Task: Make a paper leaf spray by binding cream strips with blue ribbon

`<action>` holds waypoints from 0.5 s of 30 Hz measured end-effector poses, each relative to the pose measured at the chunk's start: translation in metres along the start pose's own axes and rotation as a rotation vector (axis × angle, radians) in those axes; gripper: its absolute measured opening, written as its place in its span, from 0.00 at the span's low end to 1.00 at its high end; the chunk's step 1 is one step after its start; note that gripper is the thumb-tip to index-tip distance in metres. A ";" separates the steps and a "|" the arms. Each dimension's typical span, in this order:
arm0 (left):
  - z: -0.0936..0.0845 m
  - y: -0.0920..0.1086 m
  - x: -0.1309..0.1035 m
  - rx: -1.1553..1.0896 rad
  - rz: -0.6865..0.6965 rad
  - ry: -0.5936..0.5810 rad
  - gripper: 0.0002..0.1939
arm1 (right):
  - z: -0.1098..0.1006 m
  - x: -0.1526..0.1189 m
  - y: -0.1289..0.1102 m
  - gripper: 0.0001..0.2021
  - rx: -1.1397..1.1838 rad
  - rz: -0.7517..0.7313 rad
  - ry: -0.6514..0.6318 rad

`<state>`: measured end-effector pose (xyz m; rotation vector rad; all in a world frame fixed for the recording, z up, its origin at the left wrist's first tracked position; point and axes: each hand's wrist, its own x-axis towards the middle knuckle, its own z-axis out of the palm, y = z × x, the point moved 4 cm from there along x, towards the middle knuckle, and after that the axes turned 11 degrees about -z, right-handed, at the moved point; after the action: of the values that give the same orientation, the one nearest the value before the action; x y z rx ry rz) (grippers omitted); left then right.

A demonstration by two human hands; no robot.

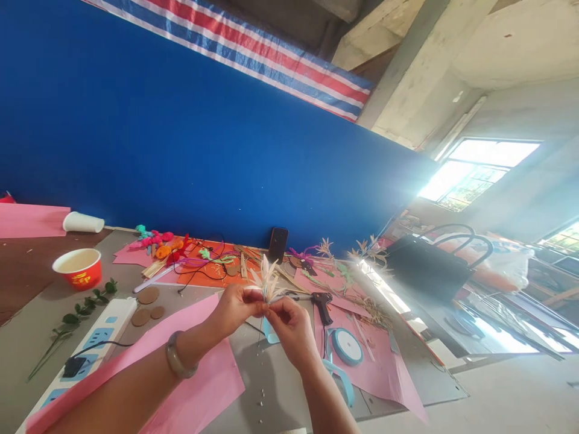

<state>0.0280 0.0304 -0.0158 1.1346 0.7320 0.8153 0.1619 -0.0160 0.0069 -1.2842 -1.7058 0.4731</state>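
Note:
Both my hands are raised over the middle of the table, fingers pinched together at the base of a pale, pointed-petal artificial flower [265, 278]. My left hand [242, 308] comes in from the left with a bangle on its wrist, and its fingertips close on the flower's base. From the right, my right hand [289, 325] pinches the same spot. A thin dark stem hangs below the fingers. Just behind them shows a piece of light blue ribbon [271, 331]. What exactly lies between the fingertips is hidden.
Right of my hands lie a black glue gun [322, 308] and a roll of light blue ribbon [347, 346] on pink paper. A power strip [93, 346], leafy sprig [85, 310] and red cup [79, 272] are leftward. A phone [278, 244] leans on the blue partition [203, 132].

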 end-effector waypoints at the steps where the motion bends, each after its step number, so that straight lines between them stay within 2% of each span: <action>1: 0.000 0.000 0.000 0.001 0.001 0.005 0.11 | 0.001 0.000 0.001 0.10 0.008 0.003 0.003; 7: -0.002 0.005 0.001 0.010 0.025 0.027 0.12 | 0.005 -0.003 0.005 0.11 0.046 0.023 0.040; 12: -0.010 0.007 0.003 0.092 -0.003 0.054 0.13 | -0.006 0.000 0.006 0.13 0.033 0.036 0.106; 14: -0.011 0.007 0.003 0.120 -0.026 0.060 0.13 | -0.008 0.004 0.007 0.14 0.072 0.053 0.046; 15: -0.012 0.007 0.002 0.131 -0.033 0.057 0.13 | -0.007 0.006 0.007 0.15 0.126 0.067 -0.023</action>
<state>0.0181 0.0395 -0.0119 1.2173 0.8598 0.7832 0.1719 -0.0095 0.0078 -1.2517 -1.6292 0.6275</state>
